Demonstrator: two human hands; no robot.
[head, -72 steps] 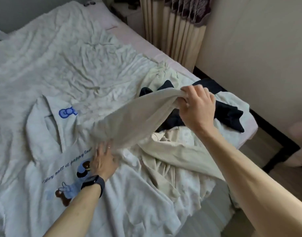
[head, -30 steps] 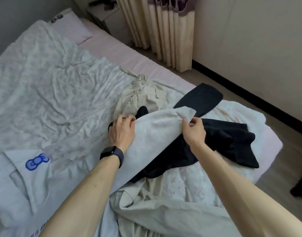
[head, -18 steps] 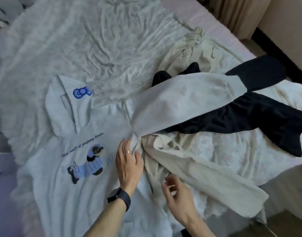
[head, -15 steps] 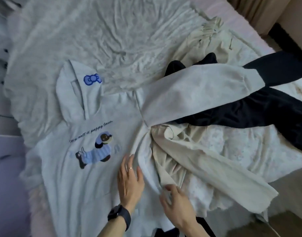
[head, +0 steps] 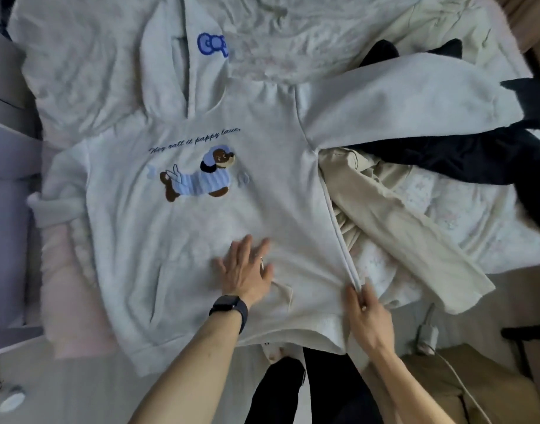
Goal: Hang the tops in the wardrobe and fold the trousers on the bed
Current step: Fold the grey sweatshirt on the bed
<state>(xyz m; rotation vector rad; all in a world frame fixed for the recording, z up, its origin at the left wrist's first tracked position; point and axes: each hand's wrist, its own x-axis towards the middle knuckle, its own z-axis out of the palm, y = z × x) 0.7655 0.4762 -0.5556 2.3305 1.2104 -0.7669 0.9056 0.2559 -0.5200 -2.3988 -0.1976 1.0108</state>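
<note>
Now hoodie (head: 201, 228) lies flatter vs before: L hand (head: 244, 270) pressed flat, fingers released; R hand (head: 365, 310) pinching its side seam (head: 339, 237).

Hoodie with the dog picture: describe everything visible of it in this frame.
The hoodie is pale grey, fleece-like fabric, lying front up and spread flat on the bed. Its hood, with a blue bow emblem, points away from the person. A dog picture under a line of script sits on the chest, with a pocket below. One sleeve stretches over a dark garment. The left hand presses flat on the front. The right hand pinches the side edge near the hem, beside a beige garment.
</note>
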